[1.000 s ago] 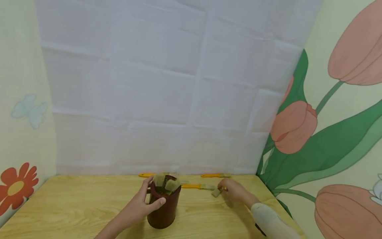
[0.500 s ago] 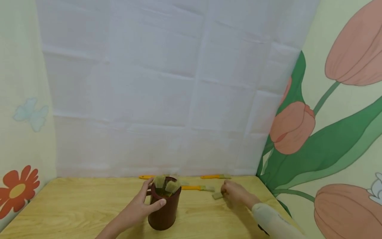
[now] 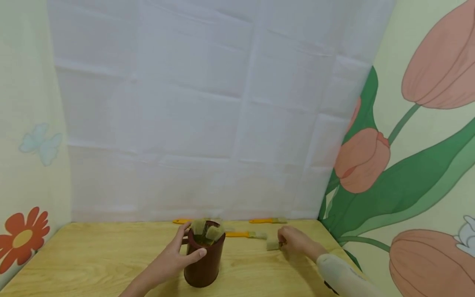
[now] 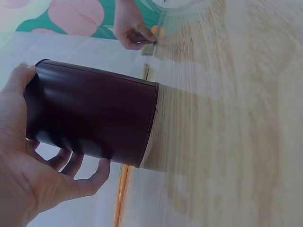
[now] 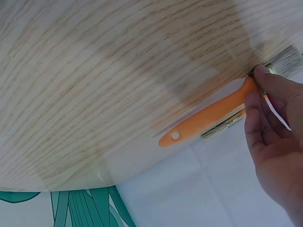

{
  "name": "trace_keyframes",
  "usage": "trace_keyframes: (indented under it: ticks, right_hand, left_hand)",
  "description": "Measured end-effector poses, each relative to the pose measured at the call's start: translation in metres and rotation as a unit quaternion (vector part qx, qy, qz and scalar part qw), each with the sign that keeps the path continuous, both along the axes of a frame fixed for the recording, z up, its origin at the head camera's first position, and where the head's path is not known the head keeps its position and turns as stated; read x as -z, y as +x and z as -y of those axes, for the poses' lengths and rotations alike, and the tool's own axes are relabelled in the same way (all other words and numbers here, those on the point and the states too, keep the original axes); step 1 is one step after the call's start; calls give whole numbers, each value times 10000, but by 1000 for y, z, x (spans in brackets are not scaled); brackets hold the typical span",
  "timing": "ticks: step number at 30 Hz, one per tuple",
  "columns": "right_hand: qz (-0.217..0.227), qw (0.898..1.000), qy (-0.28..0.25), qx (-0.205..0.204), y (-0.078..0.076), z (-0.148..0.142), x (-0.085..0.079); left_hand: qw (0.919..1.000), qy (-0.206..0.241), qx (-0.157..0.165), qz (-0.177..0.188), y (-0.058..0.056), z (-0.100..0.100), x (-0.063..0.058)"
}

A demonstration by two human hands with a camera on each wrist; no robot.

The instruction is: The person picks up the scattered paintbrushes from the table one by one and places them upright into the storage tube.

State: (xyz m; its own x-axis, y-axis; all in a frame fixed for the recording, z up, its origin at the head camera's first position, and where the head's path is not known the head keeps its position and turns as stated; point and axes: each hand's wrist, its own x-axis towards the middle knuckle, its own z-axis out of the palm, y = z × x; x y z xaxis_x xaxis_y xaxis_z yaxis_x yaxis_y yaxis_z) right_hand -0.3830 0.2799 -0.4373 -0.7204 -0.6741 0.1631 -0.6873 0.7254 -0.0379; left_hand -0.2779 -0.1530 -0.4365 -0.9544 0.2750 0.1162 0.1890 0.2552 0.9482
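A dark maroon cylindrical cup (image 3: pixel 203 266) stands upright on the wooden table. My left hand (image 3: pixel 172 258) holds it from the left near the rim, thumb on the near side, and the left wrist view shows fingers curled against its wall. Pale brush bristles (image 3: pixel 213 233) stick up out of the cup; the handles inside are hidden. To the right, my right hand (image 3: pixel 295 241) pinches a paintbrush (image 5: pixel 213 113) near its ferrule. The orange handle of that brush shows in the right wrist view, while its bristles (image 3: pixel 273 245) point left in the head view.
Behind the cup, one orange-handled paintbrush (image 3: pixel 237 234) lies on the table, partly hidden. Two more brushes lie along the back edge, one at the right (image 3: pixel 261 220) and another at the left (image 3: pixel 182 221). A white sheet (image 3: pixel 185 123) hangs behind the table.
My right hand has drawn slightly toward me and right, and the bristles of its paintbrush have swung from slanting down-left to pointing left. The left hand and cup have stayed in place.
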Motion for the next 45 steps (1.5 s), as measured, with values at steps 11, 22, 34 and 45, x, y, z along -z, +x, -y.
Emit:
trace_keyframes:
  ticks: [11,22,34,45]
  right_hand:
    - [-341,9985,-152,-401,1,0,-5]
    - [467,9917,-1193,65,7,12,-21]
    - [113,9579,-2870,-11,29,48,-67]
    - [-13,9232,-3819,-436,54,98,-110]
  left_hand:
    - [10000,-27,-11,-55,2,2,-1]
    - [10000,-23,-46,-64,2,3,-2]
    - [10000,4,57,-78,-1,1,0]
    - [10000,19,47,13,1,-1,2]
